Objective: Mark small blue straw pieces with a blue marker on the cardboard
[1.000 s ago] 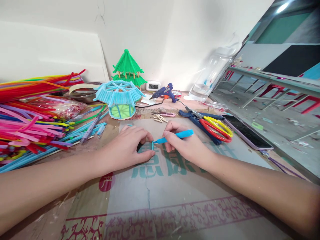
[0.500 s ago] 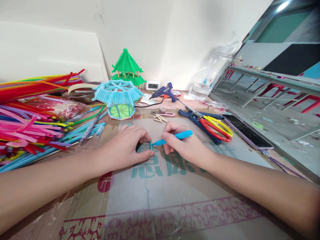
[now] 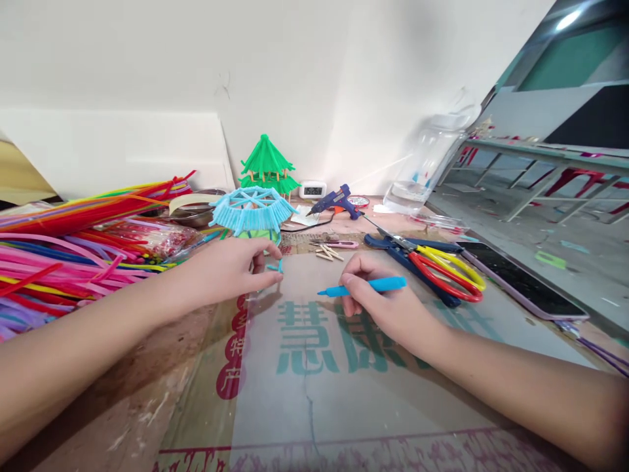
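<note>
My left hand (image 3: 240, 267), raised slightly over the mat, has a short blue piece (image 3: 280, 265) between its thumb and index fingertip. Another small blue bit (image 3: 272, 267) shows just behind the fingers. My right hand (image 3: 371, 288) grips a light-blue felt-tip pen (image 3: 388, 284) like a writing tool, its uncapped tip pointing left above the mat (image 3: 373, 406). Directly behind my left hand stands a small model with a light-blue pipe-cleaner roof (image 3: 251, 211), its lower part largely hidden by the hand. A green-roofed pagoda model (image 3: 266, 164) stands farther back.
Bundles of colored pipe cleaners (image 3: 63, 269) crowd the left side. Wooden sticks (image 3: 328, 253), a pink craft knife (image 3: 339, 244) and a blue glue gun (image 3: 337, 202) lie ahead. Red-and-yellow-handled scissors (image 3: 447, 272), a phone (image 3: 523, 278) and a clear bottle (image 3: 417, 164) are at right.
My left hand has moved away to the left with the short blue piece, off the pen tip. The pen has stayed in my right hand. The view has tilted up and left.
</note>
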A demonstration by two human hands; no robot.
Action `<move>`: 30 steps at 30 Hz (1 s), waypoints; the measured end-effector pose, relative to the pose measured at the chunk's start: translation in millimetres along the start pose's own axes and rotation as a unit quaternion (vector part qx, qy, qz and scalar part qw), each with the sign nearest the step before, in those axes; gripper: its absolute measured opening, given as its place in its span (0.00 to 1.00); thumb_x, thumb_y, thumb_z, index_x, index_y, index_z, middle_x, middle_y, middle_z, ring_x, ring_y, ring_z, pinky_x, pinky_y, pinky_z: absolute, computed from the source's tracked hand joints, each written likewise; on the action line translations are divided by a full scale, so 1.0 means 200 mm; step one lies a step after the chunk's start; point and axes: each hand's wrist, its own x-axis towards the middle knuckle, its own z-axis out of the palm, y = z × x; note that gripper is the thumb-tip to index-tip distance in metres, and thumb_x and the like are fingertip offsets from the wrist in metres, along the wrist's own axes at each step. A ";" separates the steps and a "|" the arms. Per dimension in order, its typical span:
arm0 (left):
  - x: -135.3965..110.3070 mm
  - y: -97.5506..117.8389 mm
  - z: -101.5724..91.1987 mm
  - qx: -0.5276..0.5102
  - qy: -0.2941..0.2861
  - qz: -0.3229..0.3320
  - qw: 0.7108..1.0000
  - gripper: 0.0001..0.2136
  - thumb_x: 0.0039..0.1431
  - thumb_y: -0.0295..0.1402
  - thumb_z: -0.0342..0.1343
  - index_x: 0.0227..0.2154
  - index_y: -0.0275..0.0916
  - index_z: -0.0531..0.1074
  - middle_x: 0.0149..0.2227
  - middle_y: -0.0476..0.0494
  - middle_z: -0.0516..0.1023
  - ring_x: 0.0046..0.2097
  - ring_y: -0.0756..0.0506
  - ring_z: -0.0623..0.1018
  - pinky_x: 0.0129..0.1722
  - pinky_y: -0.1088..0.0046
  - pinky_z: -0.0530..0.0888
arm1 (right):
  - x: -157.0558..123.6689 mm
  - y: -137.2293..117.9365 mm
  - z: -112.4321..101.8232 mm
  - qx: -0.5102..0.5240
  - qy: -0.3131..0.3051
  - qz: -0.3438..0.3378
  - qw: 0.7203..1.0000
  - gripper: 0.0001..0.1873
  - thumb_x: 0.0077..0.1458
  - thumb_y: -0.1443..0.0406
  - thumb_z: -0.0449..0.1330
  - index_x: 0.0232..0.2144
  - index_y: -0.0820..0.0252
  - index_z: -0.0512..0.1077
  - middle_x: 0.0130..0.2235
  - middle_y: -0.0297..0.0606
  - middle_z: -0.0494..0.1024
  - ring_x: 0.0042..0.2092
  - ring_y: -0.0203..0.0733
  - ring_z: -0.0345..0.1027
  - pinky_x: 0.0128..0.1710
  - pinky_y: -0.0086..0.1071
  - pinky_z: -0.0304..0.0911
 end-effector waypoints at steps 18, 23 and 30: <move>0.01 -0.12 -0.07 0.063 -0.107 0.048 0.991 0.16 0.63 0.39 0.52 0.53 0.46 0.71 0.40 0.50 0.80 0.36 0.47 0.77 0.32 0.75 0.66 | 0.02 0.01 0.00 -0.003 -0.033 0.014 0.999 0.09 0.63 0.61 0.53 0.30 0.56 0.62 0.20 0.27 0.71 0.24 0.35 0.63 0.27 0.29 0.58; 0.00 -0.11 -0.05 0.128 -0.102 0.018 0.986 0.11 0.57 0.46 0.59 0.35 0.44 0.75 0.31 0.51 0.79 0.31 0.46 0.76 0.27 0.74 0.61 | 0.02 0.00 0.01 -0.006 -0.035 0.009 0.999 0.09 0.63 0.61 0.52 0.29 0.56 0.62 0.20 0.27 0.71 0.24 0.34 0.63 0.27 0.29 0.58; 0.02 -0.09 0.05 0.217 0.009 0.007 0.976 0.13 0.65 0.42 0.51 0.32 0.42 0.75 0.32 0.45 0.81 0.34 0.42 0.78 0.29 0.71 0.62 | 0.01 0.00 0.01 -0.005 -0.033 0.016 0.999 0.10 0.63 0.61 0.53 0.29 0.56 0.62 0.20 0.27 0.71 0.23 0.34 0.62 0.26 0.28 0.58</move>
